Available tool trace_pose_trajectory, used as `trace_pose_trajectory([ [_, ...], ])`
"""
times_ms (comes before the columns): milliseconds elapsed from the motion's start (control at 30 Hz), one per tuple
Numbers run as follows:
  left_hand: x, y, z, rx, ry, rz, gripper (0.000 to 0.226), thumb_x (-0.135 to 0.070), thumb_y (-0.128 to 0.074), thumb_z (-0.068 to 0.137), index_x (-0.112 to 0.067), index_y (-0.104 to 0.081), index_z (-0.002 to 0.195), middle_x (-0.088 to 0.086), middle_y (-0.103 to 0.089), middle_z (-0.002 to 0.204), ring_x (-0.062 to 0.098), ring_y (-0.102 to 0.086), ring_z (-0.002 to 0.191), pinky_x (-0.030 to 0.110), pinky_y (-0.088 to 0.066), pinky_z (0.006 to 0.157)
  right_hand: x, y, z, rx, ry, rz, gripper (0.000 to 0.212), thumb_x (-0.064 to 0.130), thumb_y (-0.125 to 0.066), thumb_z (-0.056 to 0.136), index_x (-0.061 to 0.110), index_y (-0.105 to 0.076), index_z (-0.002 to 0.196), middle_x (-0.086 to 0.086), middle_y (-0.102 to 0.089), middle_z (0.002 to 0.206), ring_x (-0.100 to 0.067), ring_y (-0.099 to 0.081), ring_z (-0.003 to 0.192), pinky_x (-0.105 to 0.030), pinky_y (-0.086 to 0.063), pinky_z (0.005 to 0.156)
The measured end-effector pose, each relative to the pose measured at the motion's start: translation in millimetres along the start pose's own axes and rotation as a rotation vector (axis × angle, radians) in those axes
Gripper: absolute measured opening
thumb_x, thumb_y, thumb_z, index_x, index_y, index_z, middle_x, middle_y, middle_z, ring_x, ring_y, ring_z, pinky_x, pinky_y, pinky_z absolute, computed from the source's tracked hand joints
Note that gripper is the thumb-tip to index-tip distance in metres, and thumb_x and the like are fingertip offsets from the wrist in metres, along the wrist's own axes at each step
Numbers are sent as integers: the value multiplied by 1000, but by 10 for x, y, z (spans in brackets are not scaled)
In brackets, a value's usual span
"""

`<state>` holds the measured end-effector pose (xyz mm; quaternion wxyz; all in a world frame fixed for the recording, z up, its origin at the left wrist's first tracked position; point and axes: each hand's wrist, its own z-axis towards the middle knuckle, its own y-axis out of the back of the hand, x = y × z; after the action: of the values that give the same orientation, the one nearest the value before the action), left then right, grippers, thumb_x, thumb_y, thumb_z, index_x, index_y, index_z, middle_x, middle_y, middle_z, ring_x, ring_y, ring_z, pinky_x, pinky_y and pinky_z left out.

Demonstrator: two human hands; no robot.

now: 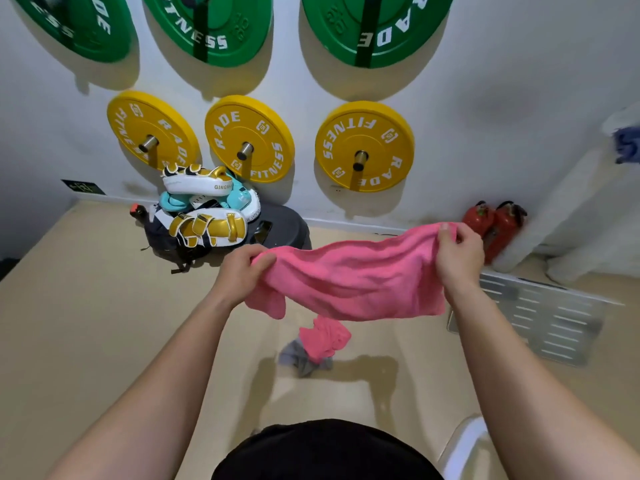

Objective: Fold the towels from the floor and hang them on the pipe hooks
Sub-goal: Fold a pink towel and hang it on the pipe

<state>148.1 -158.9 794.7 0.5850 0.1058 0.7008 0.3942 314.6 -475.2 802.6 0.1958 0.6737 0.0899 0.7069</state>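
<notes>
My left fingers are curled round one end of the pink towel and pinch its top edge. My right fingers pinch the other end, a little higher and farther from me. Between them the towel hangs stretched in the air above the floor. It sags in the middle, and a loose corner droops below my left grip. It may be doubled over, though I cannot be sure.

To fold it well, I judge I should level my two grips and pull just enough to take out the sag. Then I bring the ends together so the edges meet squarely and the loose corner is caught in.

Below it, on the floor, a second pink towel lies crumpled on a grey towel, both yet to be folded. At the far right a white pipe stands against the wall. Something blue hangs near its top, too blurred for me to make out a hook. Yellow weight plates sit on pegs ahead, with boxing pads heaped beneath.
</notes>
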Motion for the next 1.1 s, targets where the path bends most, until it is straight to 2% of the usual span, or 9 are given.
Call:
trace_pose_trajectory([
  [167,-538,-298,154,103,-187,80,28,-54,-58,85,-33,-75,91,-2,-62,86,16,-58,87,36,-43,77,279,-341,-413,428,172,-18,14,12,-63,88,19,-75,88,12,-66,74,7,-58,67,-11,-40,65],
  [267,-764,-417,212,123,-284,142,18,-45,-65,89,-33,-77,95,-6,-52,76,8,-52,77,29,-36,68,351,-494,-568,613,256,10,35,9,-67,86,23,-71,118,9,-60,71,3,-54,62,-6,-38,64],
  [333,-833,-440,223,135,-297,140,14,-43,-66,90,-35,-77,93,-5,-50,75,4,-52,74,24,-32,63,362,-551,-581,719,305,-40,39,12,-66,86,28,-69,121,7,-71,87,-1,-60,74,-10,-43,72],
  [400,-845,-448,223,142,-278,113,13,-42,-66,90,-34,-77,89,-7,-51,73,1,-53,74,22,-31,62,362,-568,-548,699,319,-75,27,17,-67,84,29,-73,107,8,-74,93,-4,-62,80,-15,-45,74],
  [533,-742,-440,194,133,-194,80,9,-37,-68,90,-31,-73,86,-12,-57,76,-2,-54,76,23,-35,64,380,-502,-410,612,311,-86,8,18,-72,82,25,-71,81,9,-65,71,1,-55,65,-9,-36,60],
  [633,-614,-407,146,151,-149,41,11,-35,-67,91,-34,-67,81,-9,-61,81,3,-55,77,30,-41,68,396,-437,-293,591,309,-70,7,16,-70,83,23,-70,82,3,-62,69,-3,-51,61,-11,-35,56],
  [733,-513,-339,101,141,-109,32,19,-29,-65,93,-37,-63,75,-7,-64,82,4,-54,77,32,-41,70,388,-371,-162,541,272,-51,5,18,-69,86,23,-71,86,-6,-68,80,-18,-58,71,-24,-42,65],
  [900,-364,-151,79,111,-79,58,11,-24,-60,96,-28,-68,89,-14,-66,82,1,-58,79,28,-40,66,379,-250,-11,488,216,-16,5,19,-67,90,18,-71,92,1,-68,84,-15,-58,76,-17,-42,65],
  [1100,-384,33,102,-18,-31,-16,9,-16,-68,92,-23,-73,91,-11,-70,84,-5,-59,75,10,-41,65,319,-120,97,409,117,40,9,17,-68,90,25,-69,86,2,-66,80,-11,-56,72,-28,-45,70],
])
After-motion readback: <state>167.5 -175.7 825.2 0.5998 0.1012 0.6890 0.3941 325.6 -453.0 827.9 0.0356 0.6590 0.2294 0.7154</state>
